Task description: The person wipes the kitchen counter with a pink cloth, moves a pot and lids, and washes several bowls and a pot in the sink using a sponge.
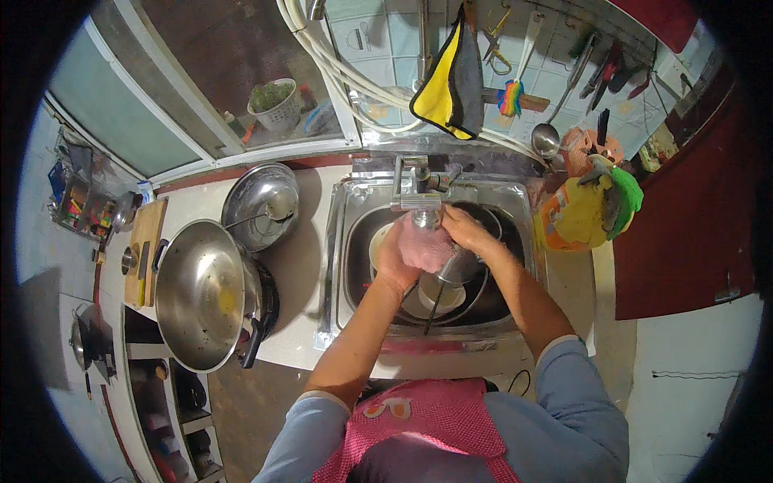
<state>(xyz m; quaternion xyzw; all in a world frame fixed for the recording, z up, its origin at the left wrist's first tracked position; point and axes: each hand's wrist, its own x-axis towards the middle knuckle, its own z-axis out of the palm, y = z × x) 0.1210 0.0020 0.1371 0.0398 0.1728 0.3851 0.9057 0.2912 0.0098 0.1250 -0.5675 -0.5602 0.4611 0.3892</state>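
Under the faucet (416,202) my left hand (395,256) holds a pink cloth (429,244), its fingers partly hidden by it. My right hand (464,228) is at the cloth's upper right edge, close to the spout; its fingertips are hidden behind the faucet and cloth. Both hands are above the stainless steel sink (350,271). Below them in the basin lie a metal bowl (462,268), a white bowl (444,296) and a dark-handled utensil. Another pale bowl (379,241) shows partly behind my left hand.
Left of the sink stand a large steel wok (199,296) and a steel basin (256,232) with a ladle inside. A wooden cutting board (145,247) with a knife lies farther left. A yellow container (567,217) with gloves stands right. A yellow-grey towel (450,84) hangs above the faucet.
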